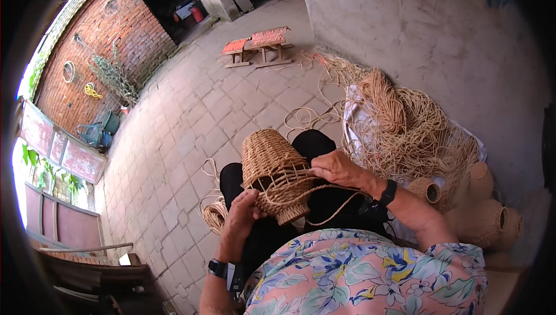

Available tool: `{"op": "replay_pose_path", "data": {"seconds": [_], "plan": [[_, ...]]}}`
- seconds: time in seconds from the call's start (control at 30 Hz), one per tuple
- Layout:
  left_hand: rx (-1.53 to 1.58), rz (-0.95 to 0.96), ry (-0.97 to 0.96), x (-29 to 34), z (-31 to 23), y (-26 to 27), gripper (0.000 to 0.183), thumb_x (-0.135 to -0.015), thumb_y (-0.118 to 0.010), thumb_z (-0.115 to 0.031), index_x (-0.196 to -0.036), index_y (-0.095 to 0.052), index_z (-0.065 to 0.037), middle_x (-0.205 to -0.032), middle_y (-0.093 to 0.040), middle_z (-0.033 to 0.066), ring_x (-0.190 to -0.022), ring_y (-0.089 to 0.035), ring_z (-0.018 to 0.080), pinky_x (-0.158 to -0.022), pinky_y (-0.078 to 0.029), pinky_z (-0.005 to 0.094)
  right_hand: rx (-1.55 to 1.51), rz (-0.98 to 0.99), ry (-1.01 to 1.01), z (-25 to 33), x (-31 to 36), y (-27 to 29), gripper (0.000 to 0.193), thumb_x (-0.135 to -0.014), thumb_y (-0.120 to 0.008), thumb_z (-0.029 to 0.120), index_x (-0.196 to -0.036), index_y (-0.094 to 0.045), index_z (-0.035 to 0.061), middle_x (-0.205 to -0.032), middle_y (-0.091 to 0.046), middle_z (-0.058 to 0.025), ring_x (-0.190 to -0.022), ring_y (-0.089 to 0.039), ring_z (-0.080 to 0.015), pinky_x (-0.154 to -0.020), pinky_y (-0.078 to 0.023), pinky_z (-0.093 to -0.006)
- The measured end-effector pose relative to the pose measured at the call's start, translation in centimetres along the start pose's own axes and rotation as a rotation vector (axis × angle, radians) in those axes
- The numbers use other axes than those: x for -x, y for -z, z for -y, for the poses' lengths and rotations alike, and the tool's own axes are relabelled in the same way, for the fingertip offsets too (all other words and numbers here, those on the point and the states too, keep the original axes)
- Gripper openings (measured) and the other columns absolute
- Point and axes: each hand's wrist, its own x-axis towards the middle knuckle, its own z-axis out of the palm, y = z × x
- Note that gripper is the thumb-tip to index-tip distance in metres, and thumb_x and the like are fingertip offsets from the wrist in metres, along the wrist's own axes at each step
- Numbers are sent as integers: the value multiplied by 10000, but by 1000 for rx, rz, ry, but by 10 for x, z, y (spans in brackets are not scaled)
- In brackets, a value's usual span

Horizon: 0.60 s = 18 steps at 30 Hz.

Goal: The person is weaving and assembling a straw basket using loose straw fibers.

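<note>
A half-woven straw-coloured basket (pixel 272 155) lies across my lap, its wide woven end pointing away and a narrower neck toward me. Between the two woven parts runs a gap crossed by bare ribs. My left hand (pixel 245 206) is closed on the near left edge of the basket, by the neck. At the right side of the gap, my right hand (pixel 335 167) pinches a strand of rope (pixel 339 208), which loops down beside my leg. The fingertips of the right hand are partly hidden.
A big heap of loose rope (pixel 417 118) lies on a white sheet to the right. Several woven vases (pixel 475 222) stand near my right elbow. A rope coil (pixel 215 215) sits by my left leg. Two low stools (pixel 269 38) stand ahead on the paved floor.
</note>
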Motion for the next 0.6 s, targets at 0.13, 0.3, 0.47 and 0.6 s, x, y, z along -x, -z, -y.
{"op": "replay_pose_path", "data": {"seconds": [0.13, 0.3, 0.47, 0.6], "plan": [[-1, 1, -26, 2, 0, -2, 191, -916, -576, -259, -927, -563, -70, -753, -577, 0, -506, -499, 71, -582, -519, 253, 22, -165, -245, -140, 83, 45, 174, -866, -540, 160, -787, -578, 10, -690, -557, -98, -637, -563, -178, -571, -432, -353], [8, 58, -17, -2, 0, 6, 180, -923, -567, -251, -931, -563, -71, -761, -585, 4, -504, -517, 77, -579, -521, 247, 585, -249, -1219, -202, 228, 147, 223, -843, -598, 231, -861, -615, 9, -749, -564, -186, -715, -576, -343, -662, -465, -428], [81, 82, -52, 2, 1, 3, 158, -938, -529, -218, -1020, -529, -83, -805, -572, 1, -535, -490, 76, -606, -507, 268, 125, -544, -523, -160, 130, 76, 232, -798, -620, 139, -987, -594, 8, -906, -616, -137, -796, -607, -236, -693, -481, -347], [51, 68, -14, -6, 5, 8, 189, -937, -533, -228, -1059, -522, -85, -832, -577, -1, -546, -486, 71, -608, -496, 271, -69, -303, -200, -35, 29, 17, 171, -852, -594, 174, -901, -627, 14, -808, -658, -141, -777, -652, -246, -693, -500, -334]]}}
